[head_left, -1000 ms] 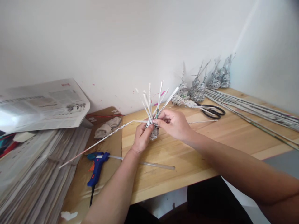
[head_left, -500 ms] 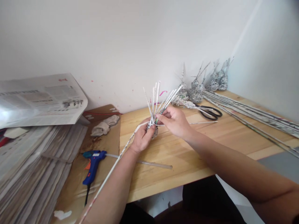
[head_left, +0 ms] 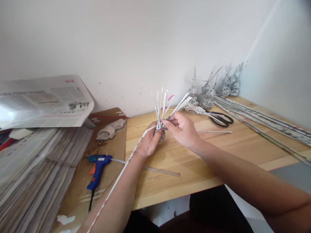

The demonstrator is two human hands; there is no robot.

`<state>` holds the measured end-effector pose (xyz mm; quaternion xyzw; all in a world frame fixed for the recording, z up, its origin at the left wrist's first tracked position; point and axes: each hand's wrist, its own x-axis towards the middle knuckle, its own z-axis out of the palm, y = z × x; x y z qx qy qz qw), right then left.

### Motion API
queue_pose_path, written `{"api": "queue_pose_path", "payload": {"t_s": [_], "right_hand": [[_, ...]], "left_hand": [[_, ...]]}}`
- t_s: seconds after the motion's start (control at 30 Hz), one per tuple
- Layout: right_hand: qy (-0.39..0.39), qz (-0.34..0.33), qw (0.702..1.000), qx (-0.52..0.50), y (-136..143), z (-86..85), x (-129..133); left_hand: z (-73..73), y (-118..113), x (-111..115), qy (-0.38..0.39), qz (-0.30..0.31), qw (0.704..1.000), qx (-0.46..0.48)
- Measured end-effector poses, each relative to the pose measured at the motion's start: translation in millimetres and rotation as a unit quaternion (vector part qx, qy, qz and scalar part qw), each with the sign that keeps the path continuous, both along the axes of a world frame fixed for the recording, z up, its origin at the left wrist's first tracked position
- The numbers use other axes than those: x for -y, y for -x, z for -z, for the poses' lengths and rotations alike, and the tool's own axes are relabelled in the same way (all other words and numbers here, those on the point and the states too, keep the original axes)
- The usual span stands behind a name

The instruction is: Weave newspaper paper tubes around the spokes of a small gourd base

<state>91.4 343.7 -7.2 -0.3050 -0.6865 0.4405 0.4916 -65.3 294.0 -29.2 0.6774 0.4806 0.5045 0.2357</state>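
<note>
My left hand [head_left: 150, 139] is closed around a small woven newspaper piece [head_left: 162, 135], whose upright rolled-paper sticks [head_left: 164, 102] fan out above the fingers. A long newspaper tube [head_left: 128, 158] runs from that piece down along my left forearm. Pinching at the base of the sticks on the right side is my right hand [head_left: 183, 129], with thumb and forefinger closed on a paper tube. Several sticks lean to the right over its fingers. Most of the woven body is hidden by my left hand.
A blue glue gun [head_left: 98, 170] with a clear glue stick lies left, beside a newspaper stack [head_left: 48, 168] and a crumpled cloth [head_left: 110, 129]. At the right are black-handled scissors [head_left: 221, 119], long paper tubes [head_left: 262, 119] and several woven newspaper figures [head_left: 224, 87] against the wall.
The sticks have spread: one now stands apart in the gap, and those by my right hand tilt farther right. Both hands keep their hold. The whole view has shifted slightly.
</note>
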Motion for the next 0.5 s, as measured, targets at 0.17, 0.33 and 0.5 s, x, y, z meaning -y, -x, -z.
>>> {"api": "queue_pose_path", "payload": {"t_s": [0.17,0.33,0.5], "right_hand": [[-0.026,-0.01,0.999,0.019,-1.3,-2.0,2.5],[-0.068,-0.03,0.994,0.077,-5.4,-2.8,2.4],[-0.095,-0.041,0.991,0.082,-6.8,-2.7,-2.4]], "left_hand": [[1.5,-0.8,-0.5,-0.022,-0.019,0.999,-0.034],[1.7,-2.0,-1.1,-0.03,-0.047,0.998,-0.038],[1.8,-2.6,-1.4,-0.037,-0.042,0.997,-0.057]]}}
